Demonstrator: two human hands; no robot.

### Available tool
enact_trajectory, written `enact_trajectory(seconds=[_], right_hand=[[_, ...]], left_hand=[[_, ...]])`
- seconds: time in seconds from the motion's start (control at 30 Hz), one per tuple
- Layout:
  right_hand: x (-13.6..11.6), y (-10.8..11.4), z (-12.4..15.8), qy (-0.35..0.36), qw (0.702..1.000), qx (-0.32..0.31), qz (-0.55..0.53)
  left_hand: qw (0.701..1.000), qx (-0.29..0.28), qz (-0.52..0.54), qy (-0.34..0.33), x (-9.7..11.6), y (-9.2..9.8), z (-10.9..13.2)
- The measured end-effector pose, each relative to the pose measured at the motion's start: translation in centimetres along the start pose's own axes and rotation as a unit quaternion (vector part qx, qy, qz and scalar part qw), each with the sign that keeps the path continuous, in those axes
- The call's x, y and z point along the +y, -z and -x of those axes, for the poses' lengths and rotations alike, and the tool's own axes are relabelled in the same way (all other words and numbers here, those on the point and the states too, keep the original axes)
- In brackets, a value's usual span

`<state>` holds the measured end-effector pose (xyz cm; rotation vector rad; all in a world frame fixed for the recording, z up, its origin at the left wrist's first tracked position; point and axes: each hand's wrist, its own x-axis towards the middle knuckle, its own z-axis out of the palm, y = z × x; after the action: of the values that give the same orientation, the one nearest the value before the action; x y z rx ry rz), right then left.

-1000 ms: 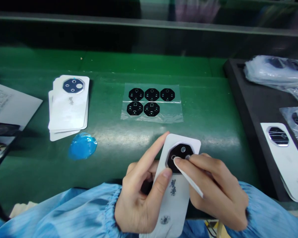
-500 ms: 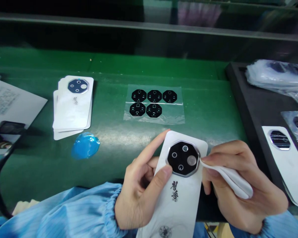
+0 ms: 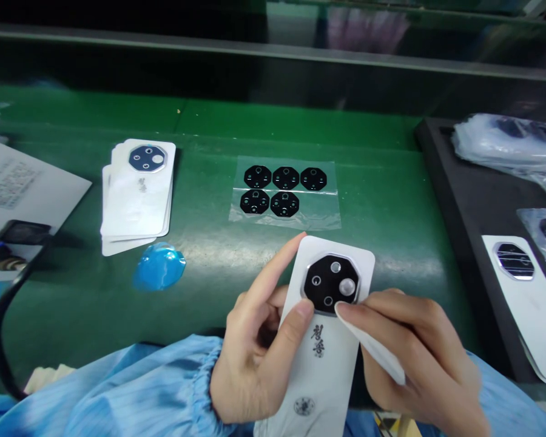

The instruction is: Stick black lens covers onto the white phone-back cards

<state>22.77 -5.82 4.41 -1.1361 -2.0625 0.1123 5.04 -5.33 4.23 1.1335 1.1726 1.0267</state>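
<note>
My left hand point(image 3: 259, 346) grips a white phone back cover point(image 3: 321, 358) by its left edge, forefinger stretched along the side, thumb on its face. The cover carries a black octagonal camera lens plate point(image 3: 330, 283) near its top. My right hand point(image 3: 418, 352) pinches a folded white wiping cloth point(image 3: 373, 349), whose tip touches the cover just below the lens plate's lower right edge. Both sleeves are light blue.
On the green belt point(image 3: 382, 200) lie a clear film sheet with several black lens plates point(image 3: 284, 191), a stack of white back covers point(image 3: 136, 194), a blue peeled film point(image 3: 159, 267) and a paper sheet point(image 3: 22, 188). A black tray point(image 3: 468, 200) at right holds another cover point(image 3: 532, 297) and plastic bags point(image 3: 505, 142).
My right hand drew the cloth off the lens plate to its right side, then came back to its lower edge. The cover tilted slightly in my left hand.
</note>
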Motion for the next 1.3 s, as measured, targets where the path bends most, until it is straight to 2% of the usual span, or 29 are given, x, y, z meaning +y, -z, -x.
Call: enact_trajectory(seconds=[0.1, 0.2, 0.3, 0.43, 0.57, 0.8, 0.93, 1.13, 1.3], right_hand=[[0.0, -0.6, 0.3, 0.020, 0.999, 0.016, 0.022], [0.3, -0.5, -0.1, 0.062, 0.996, -0.040, 0.043], [0.8, -0.2, -0.4, 0.108, 0.992, -0.063, 0.031], [1.1, -0.4, -0.3, 0.113, 0.989, -0.088, 0.021], [1.0, -0.8, 0.2, 0.124, 0.990, -0.050, 0.051], [0.7, -1.2, 0.6, 0.089, 0.994, -0.031, 0.056], [0.8, -1.3, 0.7, 0.089, 0.995, -0.021, 0.049], [0.9, -1.4, 1.0, 0.090, 0.995, -0.025, 0.043], [0.9, -1.2, 0.8, 0.053, 0.998, -0.028, -0.003]], left_hand=[[0.999, -0.016, -0.006, -0.027, 0.0, 0.1, -0.1], [0.999, -0.028, -0.004, -0.038, -0.1, 0.2, -0.2], [0.998, -0.038, 0.001, -0.045, -0.1, 0.3, -0.3], [0.999, -0.023, -0.017, -0.045, -0.2, 0.1, -0.3], [0.999, 0.017, -0.020, -0.042, -0.3, -0.3, 0.0], [0.997, 0.049, -0.056, -0.010, -0.4, -0.5, 0.5], [0.997, 0.044, -0.054, -0.021, -0.4, -0.4, 0.5], [0.996, 0.048, -0.072, -0.001, -0.6, -0.4, 0.7], [0.999, 0.031, -0.039, -0.018, -0.5, -0.4, 0.5]])
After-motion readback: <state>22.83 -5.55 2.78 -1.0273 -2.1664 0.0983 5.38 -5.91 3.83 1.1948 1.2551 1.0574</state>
